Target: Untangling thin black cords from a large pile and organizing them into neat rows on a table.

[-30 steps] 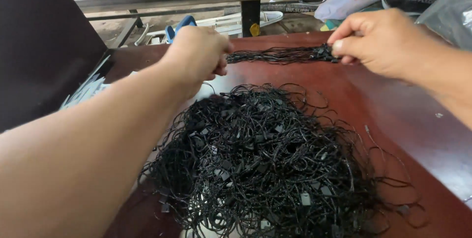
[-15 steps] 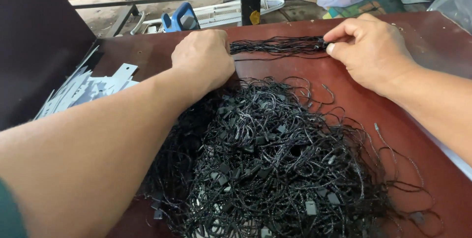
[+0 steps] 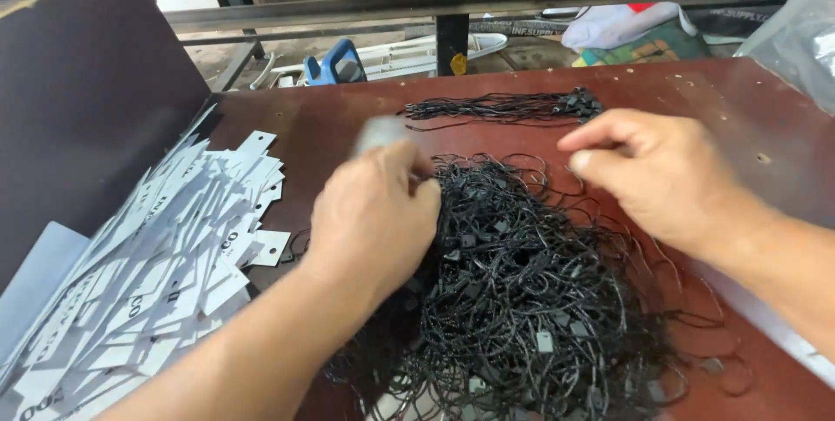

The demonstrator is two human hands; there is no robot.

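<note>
- The left hand (image 3: pixel 374 221) is seen knuckles-up at the near left edge of the tangled pile of black string loops (image 3: pixel 531 299); its fingers are curled onto the strands, and a pale blurred tag (image 3: pixel 381 134) shows just above the fingertips. Whether that tag is pinched cannot be told.
- The right hand (image 3: pixel 661 177) is held palm-down over the pile's upper right; thumb and forefinger are brought together, but a strand between them cannot be made out.
- The hands are kept apart, with the pile between and beneath them on the reddish-brown table (image 3: pixel 330 125).
- A straightened bundle of black strings (image 3: pixel 504 108) is laid crosswise beyond the pile, clear of both hands.
- A heap of white rectangular hang tags (image 3: pixel 148 273), punched and printed in black, is spread at the table's left.
- A clear plastic bag (image 3: pixel 800 30) is noted at the far right.
</note>
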